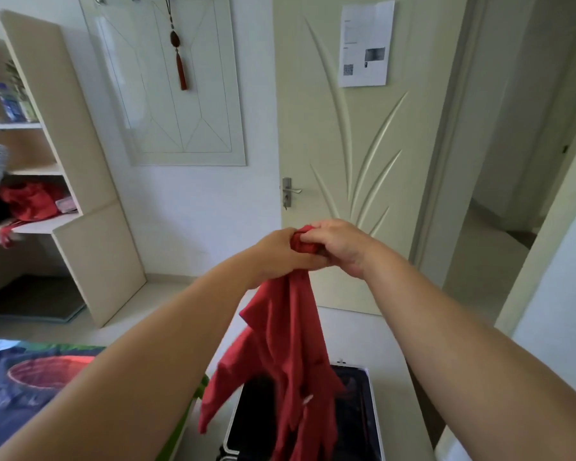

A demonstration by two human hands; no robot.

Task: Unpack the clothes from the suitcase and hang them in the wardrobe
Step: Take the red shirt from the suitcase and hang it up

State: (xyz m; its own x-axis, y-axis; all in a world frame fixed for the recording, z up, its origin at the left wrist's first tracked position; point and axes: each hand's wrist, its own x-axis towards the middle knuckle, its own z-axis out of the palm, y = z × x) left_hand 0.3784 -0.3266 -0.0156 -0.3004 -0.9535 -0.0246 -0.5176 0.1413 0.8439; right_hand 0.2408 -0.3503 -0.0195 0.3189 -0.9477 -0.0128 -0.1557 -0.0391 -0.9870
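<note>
Both arms stretch forward, hands meeting. The left hand (276,252) and right hand (341,247) curl their fingers tightly round the bunched top of a red garment (286,361), which hangs over the open suitcase (363,414); its inside looks dark.

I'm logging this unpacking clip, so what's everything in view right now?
garment: one, red, hanging from both hands above the suitcase.
suitcase: one, black inside, white rim, open, bottom centre.
door: one, cream, closed, straight ahead.
paper sheet: one, white, stuck on the door.
tassel ornament: one, red-brown, hanging left of the door.
shelf unit: one, beige, left.
cloth: one, red, on a lower shelf.
bedding: one, multicoloured, bottom left.
left hand, right hand: two, bare, gripping the garment's bunched top.
</note>
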